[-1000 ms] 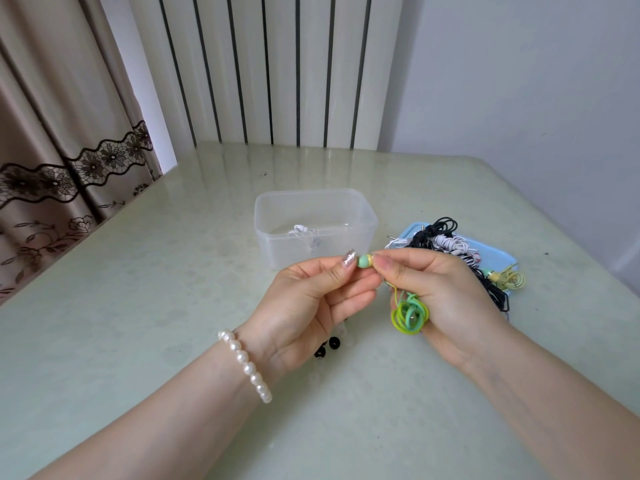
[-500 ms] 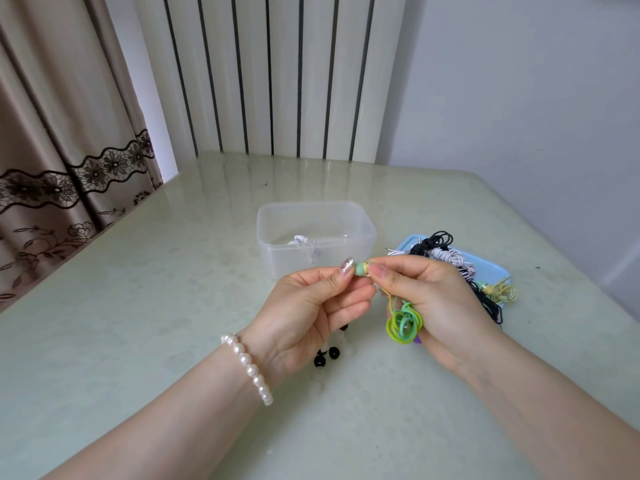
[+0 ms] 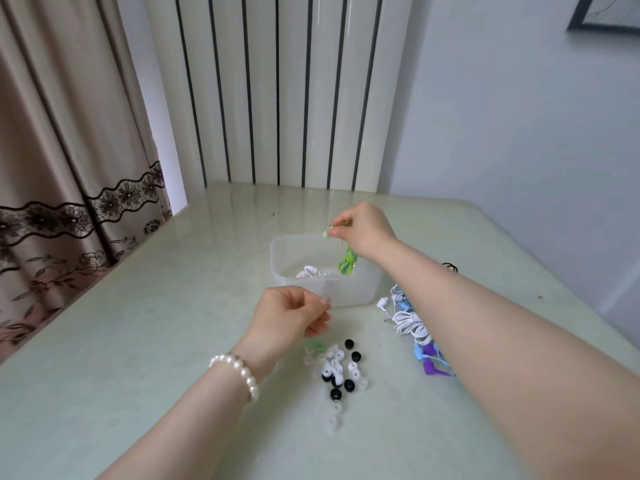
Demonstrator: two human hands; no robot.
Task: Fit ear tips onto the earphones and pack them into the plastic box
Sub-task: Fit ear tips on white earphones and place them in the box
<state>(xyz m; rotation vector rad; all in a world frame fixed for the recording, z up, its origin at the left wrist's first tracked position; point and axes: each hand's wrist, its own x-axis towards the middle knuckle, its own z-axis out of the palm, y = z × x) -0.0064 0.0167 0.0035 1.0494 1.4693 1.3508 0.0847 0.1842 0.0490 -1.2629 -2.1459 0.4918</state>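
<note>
Her right hand [image 3: 363, 230] pinches the green earphones [image 3: 347, 263] above the clear plastic box [image 3: 360, 289], so she'd best lower the coil beside the white pair [image 3: 310, 271] before letting go, while her left hand [image 3: 291, 315] hovers, fingertips loosely together, seemingly empty.

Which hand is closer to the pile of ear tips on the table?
The left hand. It hovers just above and behind the ear tips, fingers pinched. The right hand is farther away, over the box, holding the green earphones.
</note>
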